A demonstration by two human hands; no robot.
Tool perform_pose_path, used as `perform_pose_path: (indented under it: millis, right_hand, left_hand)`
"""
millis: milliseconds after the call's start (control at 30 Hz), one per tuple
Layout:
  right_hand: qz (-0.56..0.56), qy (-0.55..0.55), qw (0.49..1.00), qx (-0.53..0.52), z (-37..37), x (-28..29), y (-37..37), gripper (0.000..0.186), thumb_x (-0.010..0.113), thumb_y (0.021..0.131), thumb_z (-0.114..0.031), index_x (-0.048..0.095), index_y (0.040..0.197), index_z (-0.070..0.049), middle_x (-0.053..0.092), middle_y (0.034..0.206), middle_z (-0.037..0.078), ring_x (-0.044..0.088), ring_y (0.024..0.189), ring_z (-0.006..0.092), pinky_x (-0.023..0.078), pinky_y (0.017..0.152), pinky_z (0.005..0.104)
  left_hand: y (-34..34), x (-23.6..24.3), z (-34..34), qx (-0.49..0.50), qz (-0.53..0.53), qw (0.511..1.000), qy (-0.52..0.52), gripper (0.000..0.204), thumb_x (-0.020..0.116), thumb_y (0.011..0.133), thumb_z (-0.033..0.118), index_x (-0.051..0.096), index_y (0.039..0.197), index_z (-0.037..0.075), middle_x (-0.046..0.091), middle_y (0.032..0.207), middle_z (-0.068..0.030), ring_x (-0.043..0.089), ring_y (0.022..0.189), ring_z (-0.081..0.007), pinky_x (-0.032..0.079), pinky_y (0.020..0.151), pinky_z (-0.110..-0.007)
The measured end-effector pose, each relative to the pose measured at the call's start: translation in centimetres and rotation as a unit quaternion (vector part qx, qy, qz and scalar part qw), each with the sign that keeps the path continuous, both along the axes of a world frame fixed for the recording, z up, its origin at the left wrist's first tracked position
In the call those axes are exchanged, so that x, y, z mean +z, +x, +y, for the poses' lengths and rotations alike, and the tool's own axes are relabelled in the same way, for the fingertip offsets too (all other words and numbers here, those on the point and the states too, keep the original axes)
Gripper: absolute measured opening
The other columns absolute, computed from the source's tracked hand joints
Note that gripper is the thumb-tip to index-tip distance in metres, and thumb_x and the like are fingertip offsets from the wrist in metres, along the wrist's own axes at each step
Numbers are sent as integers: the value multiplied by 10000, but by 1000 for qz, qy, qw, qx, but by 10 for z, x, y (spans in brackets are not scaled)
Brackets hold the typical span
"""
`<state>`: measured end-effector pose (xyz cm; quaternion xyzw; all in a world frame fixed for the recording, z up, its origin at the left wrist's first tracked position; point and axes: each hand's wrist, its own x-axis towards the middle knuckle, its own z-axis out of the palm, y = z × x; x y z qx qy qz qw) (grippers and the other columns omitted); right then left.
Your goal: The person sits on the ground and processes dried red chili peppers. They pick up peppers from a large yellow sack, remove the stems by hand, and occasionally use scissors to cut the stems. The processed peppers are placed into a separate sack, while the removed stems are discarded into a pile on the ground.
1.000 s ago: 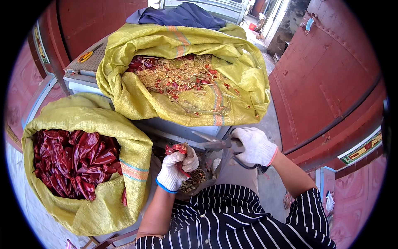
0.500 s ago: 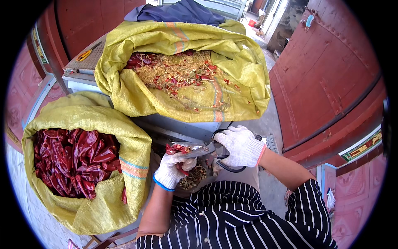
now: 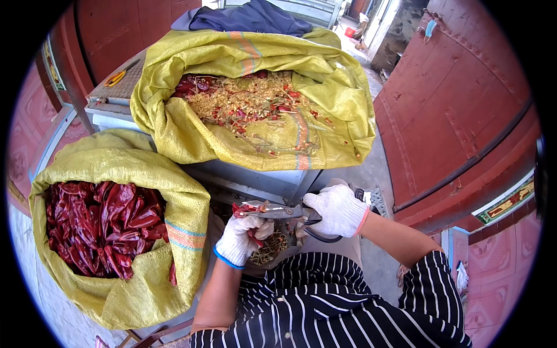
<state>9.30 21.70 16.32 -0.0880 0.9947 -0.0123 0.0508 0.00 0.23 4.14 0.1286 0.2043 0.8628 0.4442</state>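
Both my hands wear white knit gloves. My left hand (image 3: 237, 238) is closed round a few dried red chilies (image 3: 239, 209), their stem ends level with its fingers. My right hand (image 3: 336, 210) grips the dark handles of a pair of scissors (image 3: 285, 213). The blades point left and lie nearly together at the chilies' stem ends; the exact cut spot is too small to make out. Below the blades, a container in my lap holds cut stems and seeds (image 3: 270, 248), partly hidden by my left hand.
A yellow woven sack (image 3: 125, 301) full of whole red chilies stands at left. Ahead, another yellow sack (image 3: 220, 148) lies open with seeds, stems and chili bits. Orange-handled scissors (image 3: 115, 78) lie beyond its left side. A red door (image 3: 458, 110) stands at right.
The scissors' handles have been squeezed together and the blades have closed at the chili stems. My left hand has stayed in almost the same place.
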Motion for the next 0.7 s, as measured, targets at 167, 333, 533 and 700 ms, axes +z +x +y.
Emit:
perform_pose_path:
  millis: [167,333,533,700]
  right_hand:
    - [0,-69,997,-32,5,-14,14,431,675,850,-533,614,921,-112,660,689,168,679,671,384,541,610,476]
    - [62,-125,984,-112,17,19,13,428,731,823,-501,656,947,-98,688,795,174,683,770,391,544,674,463]
    - [117,36,948,-292,72,69,-39,564,649,842,-591,701,997,-51,720,893,197,698,880,384,549,775,460]
    - [92,64,930,-350,116,72,-91,534,591,878,-511,735,990,-9,715,981,250,694,942,402,540,841,476]
  left_hand:
    - [4,6,5,-15,-10,999,48,287,722,762,141,621,941,-61,519,635,-67,420,517,-126,314,488,-268]
    - [-1,17,-2,-17,-6,999,46,307,773,744,163,630,900,-60,522,634,-67,429,518,-135,319,489,-270]
    - [-14,67,-45,101,50,993,-30,282,756,749,145,628,885,-67,526,638,-73,421,512,-138,339,485,-259]
    - [-58,77,-141,301,73,925,-218,148,686,787,47,641,907,-28,570,686,-51,462,545,-105,363,488,-250]
